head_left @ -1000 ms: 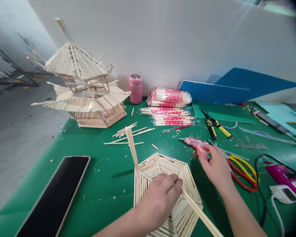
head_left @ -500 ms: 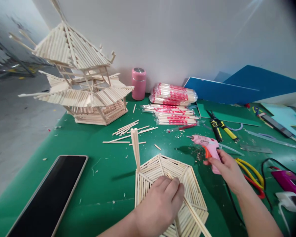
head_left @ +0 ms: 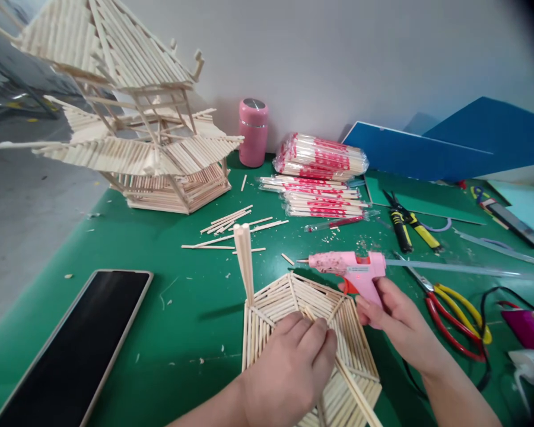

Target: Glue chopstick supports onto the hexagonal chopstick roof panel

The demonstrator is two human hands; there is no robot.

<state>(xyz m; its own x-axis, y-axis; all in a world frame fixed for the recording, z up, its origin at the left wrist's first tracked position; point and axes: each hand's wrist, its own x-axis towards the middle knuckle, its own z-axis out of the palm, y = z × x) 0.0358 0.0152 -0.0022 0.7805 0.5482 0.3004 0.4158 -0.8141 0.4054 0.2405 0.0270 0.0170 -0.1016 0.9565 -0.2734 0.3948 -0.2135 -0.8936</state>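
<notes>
My right hand [head_left: 396, 314] is wrapped round the handle of a pink glue gun [head_left: 338, 265], whose nozzle points left above the table. A clear glue stick [head_left: 454, 270] sticks out of its back. My left hand [head_left: 293, 362] is closed over an octagonal panel of wooden sticks [head_left: 260, 335], its fingertips gripping the end of long sticks [head_left: 356, 388] that slant across the panel. Its palm hides part of the panel's middle. A bundle of sticks [head_left: 244, 261] stands upright at the panel's upper left corner.
A wooden stick pagoda [head_left: 160, 160] stands at the back left, beside a pink flask [head_left: 253, 133] and wrapped chopsticks [head_left: 320, 157]. Loose sticks [head_left: 226, 220] lie mid-table. A phone [head_left: 75, 350] is at left; cutters [head_left: 409, 222], pliers [head_left: 454, 314] and a cable [head_left: 483, 302] are at right.
My right hand has brought the glue gun left and turned it level, uncovering the pliers. My left hand stays over the panel. The view has shifted slightly.
</notes>
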